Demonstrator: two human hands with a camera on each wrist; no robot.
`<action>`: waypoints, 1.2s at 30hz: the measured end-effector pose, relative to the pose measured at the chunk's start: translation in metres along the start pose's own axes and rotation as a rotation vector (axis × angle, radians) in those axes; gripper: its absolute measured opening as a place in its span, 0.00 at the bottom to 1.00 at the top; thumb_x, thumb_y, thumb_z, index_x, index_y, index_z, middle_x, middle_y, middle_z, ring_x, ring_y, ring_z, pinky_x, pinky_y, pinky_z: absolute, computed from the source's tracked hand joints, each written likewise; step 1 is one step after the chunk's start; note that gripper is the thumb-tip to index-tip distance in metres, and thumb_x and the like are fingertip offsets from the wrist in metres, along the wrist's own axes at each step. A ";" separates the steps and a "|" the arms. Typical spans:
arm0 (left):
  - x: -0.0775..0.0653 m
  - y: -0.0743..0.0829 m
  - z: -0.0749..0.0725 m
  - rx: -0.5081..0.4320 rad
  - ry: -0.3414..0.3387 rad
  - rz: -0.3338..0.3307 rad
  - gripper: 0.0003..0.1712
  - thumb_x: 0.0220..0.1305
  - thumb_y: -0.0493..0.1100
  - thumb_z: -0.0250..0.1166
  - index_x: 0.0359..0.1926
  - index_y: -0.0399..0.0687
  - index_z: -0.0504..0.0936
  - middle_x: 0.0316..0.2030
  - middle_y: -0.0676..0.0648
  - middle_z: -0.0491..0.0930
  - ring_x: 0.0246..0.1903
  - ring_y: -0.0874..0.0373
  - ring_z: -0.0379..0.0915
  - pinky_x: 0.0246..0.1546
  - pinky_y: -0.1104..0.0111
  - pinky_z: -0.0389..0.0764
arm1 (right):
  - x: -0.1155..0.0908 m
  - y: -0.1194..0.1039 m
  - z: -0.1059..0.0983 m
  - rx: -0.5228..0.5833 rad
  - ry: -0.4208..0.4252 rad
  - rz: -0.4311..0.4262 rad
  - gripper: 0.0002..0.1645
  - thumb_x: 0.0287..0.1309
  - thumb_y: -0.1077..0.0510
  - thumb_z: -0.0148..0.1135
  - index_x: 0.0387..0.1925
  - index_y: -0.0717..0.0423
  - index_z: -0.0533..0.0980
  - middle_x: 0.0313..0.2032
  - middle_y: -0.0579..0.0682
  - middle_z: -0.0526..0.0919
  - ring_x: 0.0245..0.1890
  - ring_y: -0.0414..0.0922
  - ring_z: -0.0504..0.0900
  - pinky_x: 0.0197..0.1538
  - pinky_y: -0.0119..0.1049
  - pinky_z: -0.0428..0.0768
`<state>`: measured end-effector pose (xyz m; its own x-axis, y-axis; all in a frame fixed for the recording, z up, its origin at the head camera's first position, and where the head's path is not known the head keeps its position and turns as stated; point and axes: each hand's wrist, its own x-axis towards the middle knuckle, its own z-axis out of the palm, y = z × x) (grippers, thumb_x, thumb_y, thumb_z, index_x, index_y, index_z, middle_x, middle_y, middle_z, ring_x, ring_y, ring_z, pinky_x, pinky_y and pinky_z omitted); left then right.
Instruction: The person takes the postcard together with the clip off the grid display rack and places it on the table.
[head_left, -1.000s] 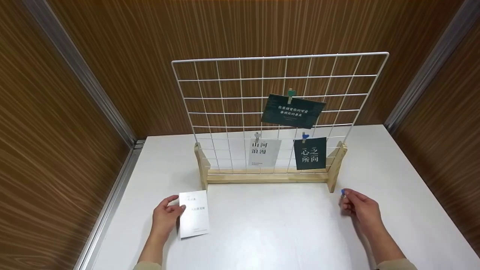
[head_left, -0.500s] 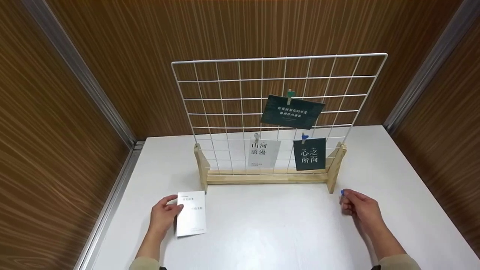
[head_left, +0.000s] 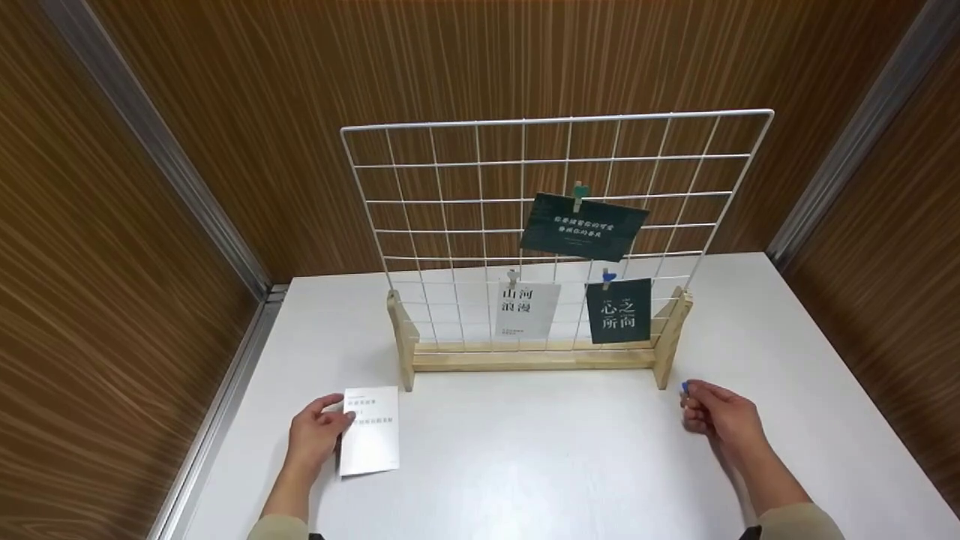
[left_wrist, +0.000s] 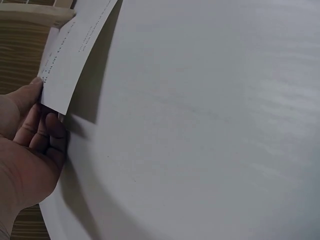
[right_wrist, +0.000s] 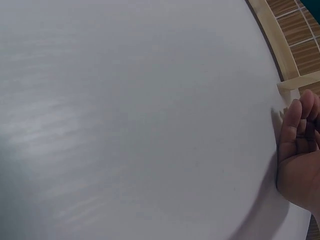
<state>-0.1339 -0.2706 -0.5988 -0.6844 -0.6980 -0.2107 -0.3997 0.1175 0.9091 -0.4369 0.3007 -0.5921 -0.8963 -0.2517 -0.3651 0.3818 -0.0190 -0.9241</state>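
My left hand pinches a white card by its left edge, thumb on the printed face. In the left wrist view the card stands tilted over the tabletop and casts a shadow on it. At the right, my right hand pinches a small clothespin with a blue top between thumb and forefinger. From the right wrist, the curled fingers show, and they hide most of the clothespin. Both hands are in front of a white wire grid on a wooden stand.
Clipped to the grid are a tilted dark green card with a green heart clothespin, a white card and a dark square card. Brown wood-grain panels surround the white table on the sides and back.
My left hand has moved a little to the left with the white card, away from the stand. The right hand stays nearly in place with the clothespin.
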 end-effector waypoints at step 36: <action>0.006 -0.016 0.002 -0.037 0.009 -0.022 0.27 0.71 0.37 0.71 0.68 0.35 0.77 0.38 0.46 0.90 0.34 0.60 0.82 0.33 0.73 0.81 | -0.007 0.000 -0.001 0.028 -0.015 0.008 0.11 0.77 0.61 0.62 0.53 0.62 0.84 0.31 0.50 0.88 0.31 0.42 0.89 0.41 0.39 0.89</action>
<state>-0.1329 -0.2757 -0.6152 -0.6702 -0.7065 -0.2276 -0.3918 0.0763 0.9169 -0.4314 0.3034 -0.5894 -0.8898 -0.2667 -0.3704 0.3952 -0.0440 -0.9175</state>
